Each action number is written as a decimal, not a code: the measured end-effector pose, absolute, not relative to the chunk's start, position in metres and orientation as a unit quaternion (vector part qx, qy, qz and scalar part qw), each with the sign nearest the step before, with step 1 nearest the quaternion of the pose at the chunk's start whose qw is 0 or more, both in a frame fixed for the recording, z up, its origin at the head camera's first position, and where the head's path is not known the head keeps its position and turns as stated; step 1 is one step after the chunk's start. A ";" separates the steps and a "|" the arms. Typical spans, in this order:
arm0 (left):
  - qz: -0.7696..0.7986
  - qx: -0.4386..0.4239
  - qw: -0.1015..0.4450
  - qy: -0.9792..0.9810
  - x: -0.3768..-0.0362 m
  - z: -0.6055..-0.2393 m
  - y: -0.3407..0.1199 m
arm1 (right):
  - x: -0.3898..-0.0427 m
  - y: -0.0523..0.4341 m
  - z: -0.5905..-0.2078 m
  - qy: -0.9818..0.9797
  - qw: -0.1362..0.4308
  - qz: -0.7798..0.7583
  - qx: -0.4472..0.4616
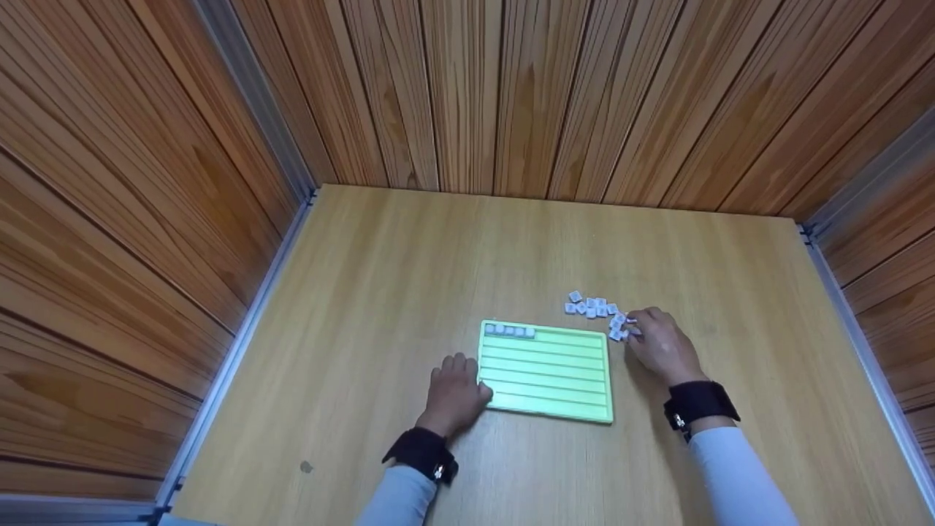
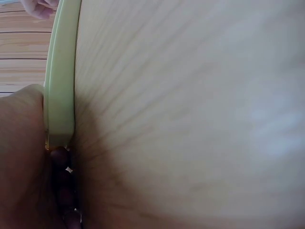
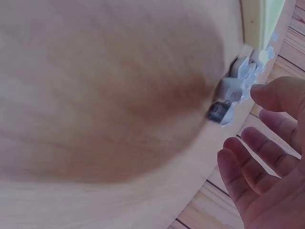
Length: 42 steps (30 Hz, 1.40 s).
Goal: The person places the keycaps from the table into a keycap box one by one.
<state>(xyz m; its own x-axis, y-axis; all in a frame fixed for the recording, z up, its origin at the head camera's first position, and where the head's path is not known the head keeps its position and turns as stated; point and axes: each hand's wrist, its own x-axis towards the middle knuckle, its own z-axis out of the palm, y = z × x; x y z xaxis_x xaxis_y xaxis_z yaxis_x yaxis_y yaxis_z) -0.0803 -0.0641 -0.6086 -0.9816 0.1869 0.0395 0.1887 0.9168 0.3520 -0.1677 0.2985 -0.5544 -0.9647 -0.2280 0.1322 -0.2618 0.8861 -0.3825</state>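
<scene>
A light green ridged tray (image 1: 544,376) lies flat on the table, with a short row of pale keycaps (image 1: 510,331) in its far left slot. My left hand (image 1: 456,391) rests at the tray's left side, its fingers beside the edge and its thumb over the rim near the front corner. Beyond the tray's far right corner is a loose cluster of white keycaps (image 1: 591,307). My right hand (image 1: 663,347) reaches to the near end of that cluster. In the right wrist view its thumb (image 3: 276,95) is right by a keycap (image 3: 230,90), and its fingers are spread and loosely bent.
The wooden table (image 1: 387,277) is bounded by plank walls at the back (image 1: 526,109) and sides, with metal rails (image 1: 241,321) along the side edges. A small dark round spot (image 1: 306,467) marks the table at the front left.
</scene>
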 end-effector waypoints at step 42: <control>-0.175 -0.096 0.013 -0.980 -0.080 -0.609 -0.065 | -0.171 0.300 -0.562 -0.956 0.011 0.279 0.086</control>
<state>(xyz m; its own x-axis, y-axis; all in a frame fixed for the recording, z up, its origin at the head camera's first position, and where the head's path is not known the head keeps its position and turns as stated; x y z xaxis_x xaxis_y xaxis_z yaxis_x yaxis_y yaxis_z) -0.0798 -0.0650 -0.6093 -0.9813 0.1833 0.0596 0.1926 0.9202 0.3407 -0.1705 0.3002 -0.5620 -0.9849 -0.1587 0.0685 -0.1707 0.8298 -0.5313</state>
